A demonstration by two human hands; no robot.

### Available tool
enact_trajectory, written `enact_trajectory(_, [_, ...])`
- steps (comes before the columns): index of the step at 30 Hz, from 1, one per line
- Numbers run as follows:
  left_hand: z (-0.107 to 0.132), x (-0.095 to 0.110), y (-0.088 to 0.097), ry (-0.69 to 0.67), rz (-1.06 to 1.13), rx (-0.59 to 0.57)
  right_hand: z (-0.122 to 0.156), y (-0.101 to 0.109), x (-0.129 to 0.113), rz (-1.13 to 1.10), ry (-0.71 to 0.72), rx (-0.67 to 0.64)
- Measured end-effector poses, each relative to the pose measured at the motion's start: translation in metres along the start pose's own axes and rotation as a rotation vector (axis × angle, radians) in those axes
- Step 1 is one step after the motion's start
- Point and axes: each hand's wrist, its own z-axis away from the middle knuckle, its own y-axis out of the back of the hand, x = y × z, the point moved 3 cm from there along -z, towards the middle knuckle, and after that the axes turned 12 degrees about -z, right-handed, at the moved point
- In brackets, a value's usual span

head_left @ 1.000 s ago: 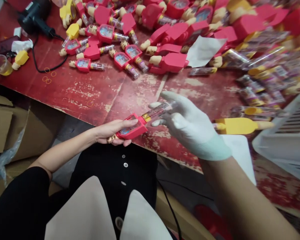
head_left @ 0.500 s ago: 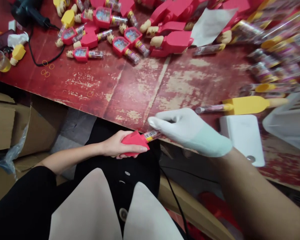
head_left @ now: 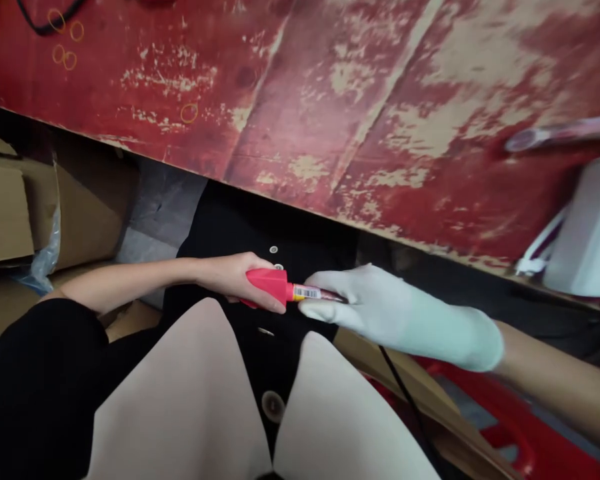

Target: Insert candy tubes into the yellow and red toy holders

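My bare left hand (head_left: 240, 280) is closed around a red plastic toy body (head_left: 270, 285), held above my lap. From its right end sticks out a clear candy tube (head_left: 307, 293) with a barcode label and a yellow band, joined to the red part. My right hand (head_left: 360, 300), in a white glove with a pale green cuff, grips the far end of that tube between thumb and fingers. Both hands are below the table's front edge. The tube's right end is hidden inside the glove.
The worn red table (head_left: 300, 100) spans the top, with several thin rubber bands (head_left: 189, 113) at its left. A white box (head_left: 587, 233) and a blurred tube (head_left: 560, 133) are at the right. Cardboard boxes (head_left: 85, 213) stand at the left, and a red plastic object (head_left: 505, 427) lies lower right.
The view has tilted down, so the toy pile has left the frame. My right hand has moved down onto the tube, and the toy now lies level between both hands.
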Motion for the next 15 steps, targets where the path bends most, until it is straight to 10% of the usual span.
enact_trajectory(3, [-0.003, -0.001, 0.000, -0.020, 0.026, -0.075, 0.005, -0.004, 0.002, -0.130, -0.059, 0.017])
enact_trajectory(9, [-0.019, 0.010, 0.001, 0.014, -0.169, -0.026, -0.002, -0.018, 0.002, 0.341, 0.066, 0.081])
enact_trajectory(15, [-0.003, 0.011, 0.009, 0.021, -0.049, -0.244, 0.016, -0.023, -0.007, -0.063, 0.055, 0.004])
